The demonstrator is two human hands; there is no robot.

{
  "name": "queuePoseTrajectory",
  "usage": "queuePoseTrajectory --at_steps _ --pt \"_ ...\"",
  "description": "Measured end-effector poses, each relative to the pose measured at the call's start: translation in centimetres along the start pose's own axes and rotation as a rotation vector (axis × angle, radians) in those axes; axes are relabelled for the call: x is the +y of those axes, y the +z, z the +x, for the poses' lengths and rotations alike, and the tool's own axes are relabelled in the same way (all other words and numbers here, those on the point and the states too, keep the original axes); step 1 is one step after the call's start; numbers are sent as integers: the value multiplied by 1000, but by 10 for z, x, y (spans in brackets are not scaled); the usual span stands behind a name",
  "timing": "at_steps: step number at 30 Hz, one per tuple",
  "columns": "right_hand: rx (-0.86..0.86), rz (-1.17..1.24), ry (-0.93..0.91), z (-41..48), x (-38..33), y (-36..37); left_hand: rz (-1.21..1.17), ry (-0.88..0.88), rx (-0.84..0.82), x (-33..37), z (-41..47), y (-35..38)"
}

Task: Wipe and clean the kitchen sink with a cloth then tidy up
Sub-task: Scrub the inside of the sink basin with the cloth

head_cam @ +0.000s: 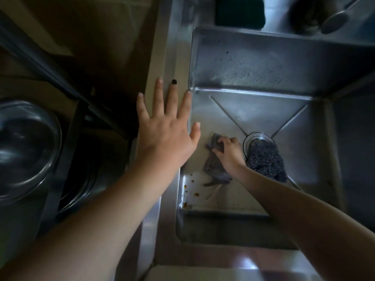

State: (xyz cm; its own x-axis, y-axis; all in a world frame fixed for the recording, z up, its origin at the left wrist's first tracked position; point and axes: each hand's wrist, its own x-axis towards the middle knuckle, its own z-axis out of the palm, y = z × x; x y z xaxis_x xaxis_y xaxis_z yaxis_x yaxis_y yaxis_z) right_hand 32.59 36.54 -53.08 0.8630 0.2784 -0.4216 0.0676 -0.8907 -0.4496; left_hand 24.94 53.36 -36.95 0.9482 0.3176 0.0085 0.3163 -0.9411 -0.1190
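- Cloth [214, 166], grey and crumpled, lay on the floor of the sink [253, 65], at about 8 o'clock from the drain [257, 137].
- Right hand [229, 153] was down on the cloth's upper end; its grip was closed, with the fingers curled round a bunched fold, and the rest of the cloth trailed out toward 7 o'clock.
- Steel scourer [265, 162], a dark wiry wad, sat just beside that hand at 3 o'clock and lay over the drain's 5 o'clock edge.
- Brown specks [195, 194] dotted the sink floor in its 7 o'clock corner, near the cloth's trailing end.
- Left hand [166, 136] was spread palm down over the sink's 9 o'clock rim and the worktop [160, 57]; its grip was fully open, fingers straight and apart, holding nothing. Whether it touched the rim could not be told.
- Dark sponge [239, 11] sat beyond the back wall at 12 o'clock.
- Glass bowl [26, 149] stood well apart at 9 o'clock.
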Motion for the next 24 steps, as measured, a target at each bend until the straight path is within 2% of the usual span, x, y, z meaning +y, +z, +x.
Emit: queuePoseTrajectory --at_steps 3,7,11,14,18,24 --pt "-40 119 47 -7 1 -13 -76 3 -16 -1 0 -4" --pt "-45 136 31 -22 6 -20 -268 40 -44 -8 -6 -13" --pt "-69 128 -21 -34 3 -20 -363 82 -48 -21 -32 -16" --pt "-145 134 -84 -42 -8 -18 -400 74 -33 -25 -57 -17" --pt "-372 149 -172 -59 -16 -7 -415 54 -24 -20 -79 -23" --pt "-383 -40 -235 -59 -22 22 -306 14 -53 -14 -83 -21"
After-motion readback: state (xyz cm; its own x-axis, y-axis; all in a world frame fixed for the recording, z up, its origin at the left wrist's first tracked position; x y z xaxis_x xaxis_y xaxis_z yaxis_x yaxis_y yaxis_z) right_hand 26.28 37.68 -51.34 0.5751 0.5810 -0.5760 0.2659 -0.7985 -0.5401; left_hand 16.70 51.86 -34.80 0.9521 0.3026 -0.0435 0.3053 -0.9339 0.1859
